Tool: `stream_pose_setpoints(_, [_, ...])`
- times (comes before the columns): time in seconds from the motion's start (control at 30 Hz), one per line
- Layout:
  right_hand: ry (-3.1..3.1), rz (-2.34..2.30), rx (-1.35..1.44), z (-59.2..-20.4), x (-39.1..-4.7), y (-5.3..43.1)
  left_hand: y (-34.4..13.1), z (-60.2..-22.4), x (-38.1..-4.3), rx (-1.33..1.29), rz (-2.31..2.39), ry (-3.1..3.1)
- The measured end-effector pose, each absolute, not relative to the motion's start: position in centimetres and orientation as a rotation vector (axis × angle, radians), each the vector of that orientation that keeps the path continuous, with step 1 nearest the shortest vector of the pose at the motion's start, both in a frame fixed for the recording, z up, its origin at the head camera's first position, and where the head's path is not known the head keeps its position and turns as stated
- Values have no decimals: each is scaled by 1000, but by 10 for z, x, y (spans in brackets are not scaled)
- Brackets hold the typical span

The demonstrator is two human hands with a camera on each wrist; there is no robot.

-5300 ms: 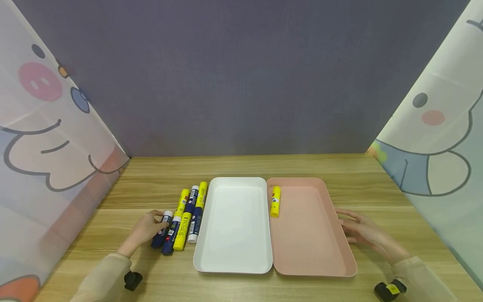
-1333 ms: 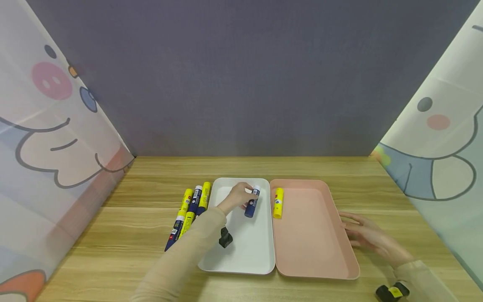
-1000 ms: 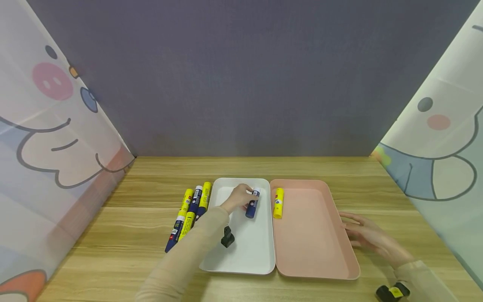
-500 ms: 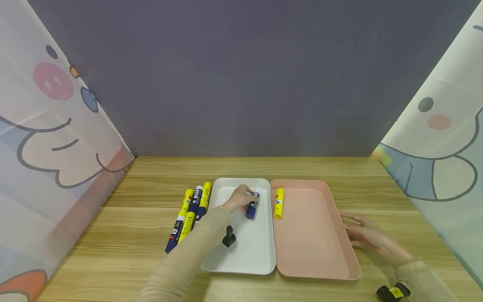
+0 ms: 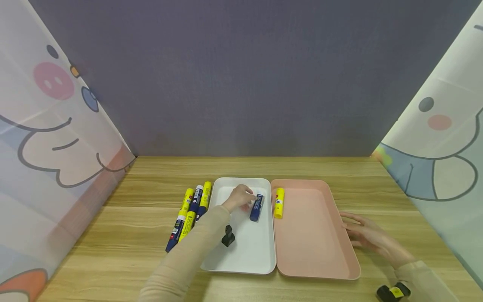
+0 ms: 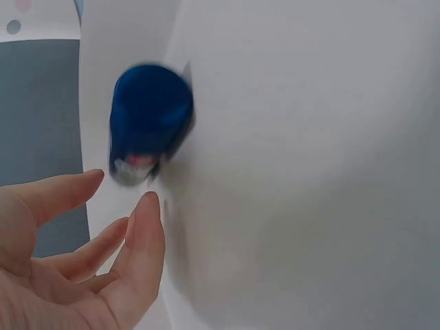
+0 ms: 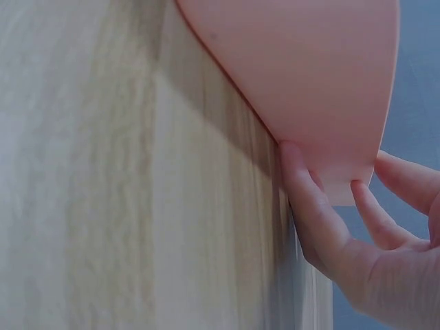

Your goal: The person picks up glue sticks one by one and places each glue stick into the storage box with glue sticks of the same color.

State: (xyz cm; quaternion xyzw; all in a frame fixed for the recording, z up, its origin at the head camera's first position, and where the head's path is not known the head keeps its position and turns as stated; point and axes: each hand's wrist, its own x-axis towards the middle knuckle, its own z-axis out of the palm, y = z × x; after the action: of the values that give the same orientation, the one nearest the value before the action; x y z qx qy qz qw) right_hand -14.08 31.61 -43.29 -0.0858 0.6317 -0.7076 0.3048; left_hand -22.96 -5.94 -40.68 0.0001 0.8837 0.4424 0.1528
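Note:
A dark blue glue stick with a white cap lies at a slant in the white tray, near its right wall. My left hand hovers just left of it. In the left wrist view, a gap shows between the thumb and fingers and the blurred blue stick. Against the outer right side of the pink tray rests my right hand; the right wrist view shows its fingertips touching the tray wall. A yellow glue stick lies inside the pink tray, along its left wall.
Left of the white tray, several blue and yellow glue sticks lie close together on the wooden table; my left forearm partly covers them. The two trays stand side by side. A dark grey partition rises behind.
My left hand has taken the leftmost blue glue stick from the group, carried it right into the white tray and let it go. The right hand has stayed by the pink tray.

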Motion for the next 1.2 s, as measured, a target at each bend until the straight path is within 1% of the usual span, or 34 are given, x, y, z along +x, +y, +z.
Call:
stream_pose_setpoints(0.43, [1678, -1862, -193, -431, -141, 317, -64, -391, -226, -19, 1402, 2414])
stream_pose_setpoints(0.8, [1646, -1875, -240, -433, -141, 318, -79, -383, -222, 6, 1412, 2369])
stream_pose_setpoints(1.2, [1629, -1876, -230, -431, -141, 317, -93, -363, -213, 71, 1355, 2385])
